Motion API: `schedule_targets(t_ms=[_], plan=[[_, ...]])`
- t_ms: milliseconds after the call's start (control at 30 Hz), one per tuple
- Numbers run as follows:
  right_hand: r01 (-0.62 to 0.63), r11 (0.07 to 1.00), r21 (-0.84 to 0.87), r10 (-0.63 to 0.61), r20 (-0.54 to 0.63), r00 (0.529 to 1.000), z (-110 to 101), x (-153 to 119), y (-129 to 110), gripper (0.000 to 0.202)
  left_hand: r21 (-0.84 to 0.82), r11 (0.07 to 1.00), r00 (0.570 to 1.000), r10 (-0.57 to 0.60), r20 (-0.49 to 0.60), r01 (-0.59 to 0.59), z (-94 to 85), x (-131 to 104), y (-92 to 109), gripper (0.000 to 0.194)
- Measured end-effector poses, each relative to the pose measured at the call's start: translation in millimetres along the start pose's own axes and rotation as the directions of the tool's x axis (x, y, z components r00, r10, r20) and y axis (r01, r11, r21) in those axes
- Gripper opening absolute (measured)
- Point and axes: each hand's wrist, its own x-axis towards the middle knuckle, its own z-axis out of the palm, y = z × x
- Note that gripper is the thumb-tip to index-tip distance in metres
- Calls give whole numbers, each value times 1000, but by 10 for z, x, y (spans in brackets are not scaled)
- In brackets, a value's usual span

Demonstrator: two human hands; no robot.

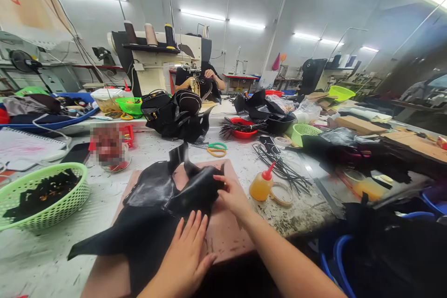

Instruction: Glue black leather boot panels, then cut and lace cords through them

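Note:
Black leather-like material [150, 219] lies spread over a pinkish board [230, 237] on the white worktable. My left hand [186, 249] rests flat on its lower right part, fingers stretched out. At the material's right edge, my right hand [232, 195] has thumb and forefinger closed on the raised black piece. A strip of the material stands up near the top. Right of the board are a glue bottle [261, 185] with a red tip and a roll of tape [281, 194]. Scissors [217, 150] with green and orange handles lie beyond the board.
A green basket [75, 198] of black pieces sits at the left. Black cords [279, 167] and a red bowl [243, 128] are at the right. Finished-looking black bags [174, 116] lie ahead; behind them a person [211, 77] works at a sewing machine [157, 60].

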Motion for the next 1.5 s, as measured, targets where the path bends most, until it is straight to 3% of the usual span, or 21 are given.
schedule_targets(t_ms=[67, 133, 267, 400, 533, 667, 767, 833, 867, 933, 1000, 1100, 1200, 1333, 1500], plan=[[46, 997, -61, -44, 33, 998, 19, 297, 25, 53, 28, 999, 985, -20, 169, 16, -183, 165, 23, 52], [86, 985, -148, -77, 70, 995, 41, 499, 38, 53, 74, 997, 969, -33, 247, 15, -332, 332, 51, 48], [101, 918, -384, -64, 108, 992, 78, 607, 78, 39, 97, 995, 961, -20, 277, -7, -499, 494, 81, 46], [128, 827, -547, -40, 171, 985, 57, 560, 61, 40, 172, 982, 953, -123, 276, 77, -600, 416, -7, 50], [150, 784, -603, -28, 207, 978, 25, 371, -104, 37, 182, 968, 939, -217, 267, 172, -460, 256, -42, 47], [167, 780, -603, -18, 245, 969, 60, -67, -257, 46, 217, 936, 940, -311, 139, 278, -167, 77, 156, 49], [218, 778, -589, 3, 350, 937, 79, -298, -235, 59, 181, 957, 952, -258, 166, 228, -204, 84, 238, 51], [273, 775, -570, -11, 419, 908, 57, -301, -163, 65, 126, 981, 963, -169, 211, 144, -358, 225, 196, 43], [305, 771, -559, -27, 450, 893, 36, -261, -122, 66, 86, 991, 975, -118, 188, 103, -439, 335, 152, 34], [392, 751, -531, -86, 511, 855, -19, -134, -53, 68, 62, 995, 990, -79, 116, 72, -545, 593, 40, 35], [484, 719, -499, -156, 562, 812, -91, 0, -23, 66, 42, 998, 997, -46, 55, 44, -538, 830, -74, 39], [554, 673, -490, -201, 600, 775, -236, 107, -45, 49, 14, 1000, 1000, 0, 23, 0, -365, 1016, -211, 40], [505, 627, -594, -138, 552, 822, -419, 85, -60, 28, 5, 1000, 1000, 25, 1, -25, -161, 1016, -286, 41], [357, 529, -769, -14, 414, 910, -633, 43, 63, 34, 5, 1000, 999, -17, -43, 17, -21, 976, -290, 47], [242, 402, -883, 130, 317, 940, -793, 119, 215, 38, 5, 996, 994, -90, -53, 91, -7, 997, -256, 51]])
